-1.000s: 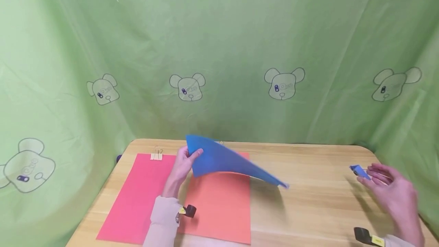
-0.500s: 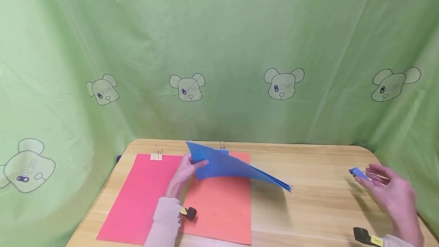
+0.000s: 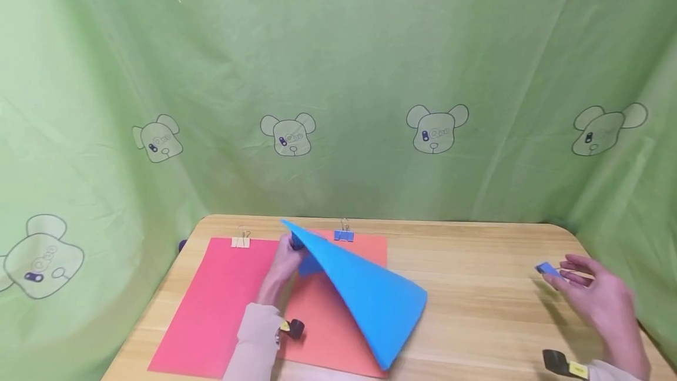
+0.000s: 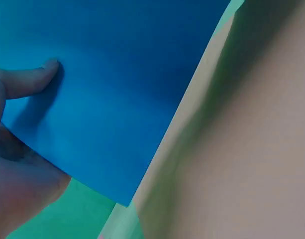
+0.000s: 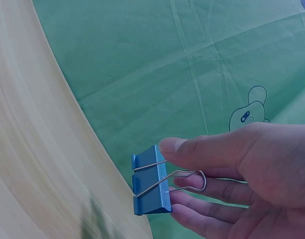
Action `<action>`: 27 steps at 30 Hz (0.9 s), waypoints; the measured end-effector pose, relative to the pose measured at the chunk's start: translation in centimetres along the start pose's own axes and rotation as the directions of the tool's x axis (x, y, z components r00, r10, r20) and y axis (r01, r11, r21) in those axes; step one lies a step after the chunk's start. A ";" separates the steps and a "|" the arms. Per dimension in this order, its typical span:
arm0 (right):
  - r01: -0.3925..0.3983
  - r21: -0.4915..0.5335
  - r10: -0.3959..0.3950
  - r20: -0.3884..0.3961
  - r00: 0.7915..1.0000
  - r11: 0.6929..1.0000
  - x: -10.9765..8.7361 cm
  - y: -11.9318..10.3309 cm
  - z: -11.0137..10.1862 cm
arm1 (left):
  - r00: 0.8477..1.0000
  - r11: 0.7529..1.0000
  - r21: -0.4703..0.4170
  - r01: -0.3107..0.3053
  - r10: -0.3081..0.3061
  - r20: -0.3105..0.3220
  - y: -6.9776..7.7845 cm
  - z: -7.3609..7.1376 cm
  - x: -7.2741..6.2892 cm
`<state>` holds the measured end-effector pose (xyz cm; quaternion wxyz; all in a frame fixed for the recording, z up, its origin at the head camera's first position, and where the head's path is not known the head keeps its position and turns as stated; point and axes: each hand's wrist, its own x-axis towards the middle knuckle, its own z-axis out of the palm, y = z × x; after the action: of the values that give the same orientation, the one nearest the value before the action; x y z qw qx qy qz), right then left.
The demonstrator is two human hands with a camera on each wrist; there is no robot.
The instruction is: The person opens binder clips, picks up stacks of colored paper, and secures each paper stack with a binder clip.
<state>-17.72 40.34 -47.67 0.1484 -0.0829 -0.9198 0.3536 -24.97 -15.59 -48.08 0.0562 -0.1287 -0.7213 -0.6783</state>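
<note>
My left hand (image 3: pixel 285 260) grips a short stack of blue paper (image 3: pixel 378 296) by its left end, above the orange paper. In the left wrist view the thumb lies on the face of the blue paper (image 4: pixel 117 99); the fingers behind it are hidden. The paper sags and twists, its free end hanging toward the front right. Off to the right, my right hand (image 3: pixel 600 296) holds a blue binder clip (image 3: pixel 548 269) above the table. The right wrist view shows the thumb and fingers pinching this binder clip (image 5: pixel 152 181) at its side, wire handles toward the palm.
Pink paper (image 3: pixel 211 310) lies on the wooden table (image 3: pixel 476 328) at left, a white binder clip (image 3: pixel 240 242) on its top edge. Orange paper (image 3: pixel 317 322) beside it carries another blue binder clip (image 3: pixel 344 236). A green curtain (image 3: pixel 359 63) surrounds the table.
The free end of the blue paper has swung down and toward the front, turning its broad face up. The clip on the orange paper has come into full view. My right hand has barely moved.
</note>
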 end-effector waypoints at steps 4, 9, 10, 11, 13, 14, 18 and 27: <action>0.005 -0.003 -0.005 -0.001 1.000 1.000 0.1 -0.1 0.0 | 0.992 0.992 0.010 0.127 -0.127 -0.012 -1.5 -0.2 0.4; 0.012 0.003 -0.012 0.005 1.000 1.000 0.0 -0.2 0.1 | 0.982 0.982 0.019 0.185 -0.186 0.032 -3.2 -0.8 0.7; 0.015 0.001 -0.015 0.005 1.000 1.000 0.0 -0.3 0.1 | 0.980 0.981 0.016 0.193 -0.194 0.036 -3.3 -0.9 0.7; 0.015 -0.007 -0.015 0.004 1.000 1.000 0.0 -0.3 0.1 | 0.978 0.978 0.001 0.206 -0.206 0.041 -3.3 -0.9 0.6; 0.016 -0.017 -0.016 0.005 1.000 1.000 0.0 -0.3 0.1 | 0.972 0.972 -0.034 0.233 -0.231 0.046 -3.4 -0.9 0.6; 0.013 -0.024 -0.013 0.006 1.000 1.000 0.0 -0.3 0.1 | 0.969 0.969 -0.050 0.243 -0.241 0.044 -3.4 -0.9 0.6; -0.004 -0.045 0.005 0.026 1.000 0.999 0.1 -0.4 0.0 | 0.949 0.938 -0.146 0.315 -0.313 0.038 -3.6 -0.8 0.4; -0.086 0.164 0.073 0.083 0.994 0.983 -0.3 -0.8 0.1 | 0.956 0.949 -0.125 0.291 -0.292 0.008 -3.7 -0.8 0.4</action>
<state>-17.52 39.65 -47.27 0.1052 -0.0931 -0.8878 0.4382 -26.35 -16.52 -51.45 -0.0486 -0.0204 -0.6882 -0.7236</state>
